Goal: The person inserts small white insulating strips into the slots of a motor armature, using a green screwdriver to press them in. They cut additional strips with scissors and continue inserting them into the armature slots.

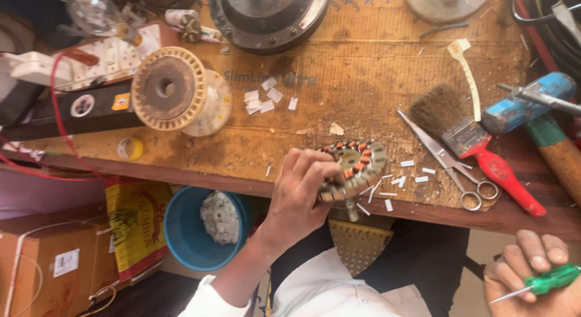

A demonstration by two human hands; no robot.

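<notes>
Stator (357, 162) in left grip (302, 190).

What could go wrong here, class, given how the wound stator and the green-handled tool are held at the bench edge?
1. The left hand grips the stator partly past the bench edge; if it slipped, it might fall to the floor.
2. The right hand holds a green-handled screwdriver low by the lap, so its thin tip could jab a leg.
3. The scissors lie beside the stator and could perhaps be knocked off.
</notes>
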